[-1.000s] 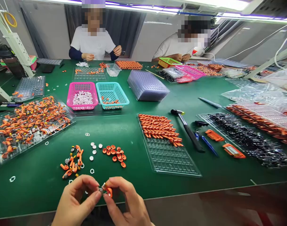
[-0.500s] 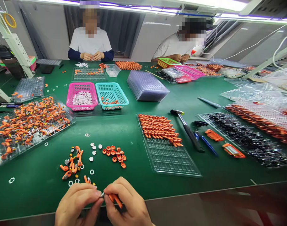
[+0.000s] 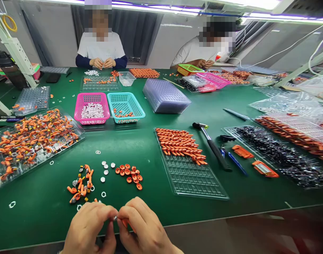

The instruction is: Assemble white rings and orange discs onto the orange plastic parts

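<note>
Pinching one small orange part [image 3: 125, 222] between both hands at the table's near edge: I see my left hand [image 3: 88, 227] and right hand [image 3: 144, 229] closed fingertip-to-fingertip, the part mostly hidden, lying right of the contact point.

I am sitting in a small-parts assembly workshop: a long green bench [image 3: 140, 141] is holding clear trays [image 3: 195, 176] of orange pieces [image 3: 181, 144], plastic baskets [image 3: 91, 107] and a hammer [image 3: 211, 145], with co-workers [image 3: 101, 47] working opposite.
</note>
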`<state>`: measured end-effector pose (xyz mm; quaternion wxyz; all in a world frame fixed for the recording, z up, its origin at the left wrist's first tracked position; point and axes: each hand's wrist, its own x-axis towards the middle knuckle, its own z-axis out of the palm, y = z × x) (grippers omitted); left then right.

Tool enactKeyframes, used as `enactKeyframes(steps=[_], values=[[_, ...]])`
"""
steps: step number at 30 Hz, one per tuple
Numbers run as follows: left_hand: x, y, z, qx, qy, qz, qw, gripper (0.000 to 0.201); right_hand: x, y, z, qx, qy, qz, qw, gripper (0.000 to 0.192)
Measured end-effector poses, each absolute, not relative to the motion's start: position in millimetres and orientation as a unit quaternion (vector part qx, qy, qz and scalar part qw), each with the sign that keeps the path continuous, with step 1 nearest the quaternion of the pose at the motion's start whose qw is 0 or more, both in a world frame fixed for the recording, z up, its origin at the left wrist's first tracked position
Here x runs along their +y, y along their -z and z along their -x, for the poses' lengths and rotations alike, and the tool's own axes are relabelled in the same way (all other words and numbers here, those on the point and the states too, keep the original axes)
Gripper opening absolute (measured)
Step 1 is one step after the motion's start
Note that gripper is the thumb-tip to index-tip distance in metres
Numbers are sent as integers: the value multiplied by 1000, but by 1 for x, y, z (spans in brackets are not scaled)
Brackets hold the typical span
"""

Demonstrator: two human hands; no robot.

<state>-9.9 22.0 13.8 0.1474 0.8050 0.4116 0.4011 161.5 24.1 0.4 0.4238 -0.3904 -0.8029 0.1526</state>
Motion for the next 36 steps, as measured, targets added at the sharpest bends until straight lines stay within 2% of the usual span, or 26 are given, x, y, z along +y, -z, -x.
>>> enactKeyframes(steps=[6,9,13,18,22,25,30,36], values=[[29,-23,13,417,-364,-815,173,31,29,-3,-165,-794,-227,381,415,16],[31,-32,16,429,-337,-795,265,30,33,-4,-168,-779,-300,370,407,15],[34,-41,17,460,-290,-733,409,18,38,-4,-172,-745,-419,346,387,11],[37,-43,16,483,-293,-680,467,14,40,-1,-172,-682,-534,304,397,19],[42,-37,24,499,-241,-722,414,14,39,0,-174,-617,-596,274,435,29],[57,-34,36,480,-169,-804,308,11,37,2,-176,-547,-646,264,463,30],[97,-35,46,493,-116,-848,155,10,35,10,-180,-467,-675,320,473,30],[120,-31,35,488,-92,-861,112,7,33,14,-186,-450,-673,393,437,42]])
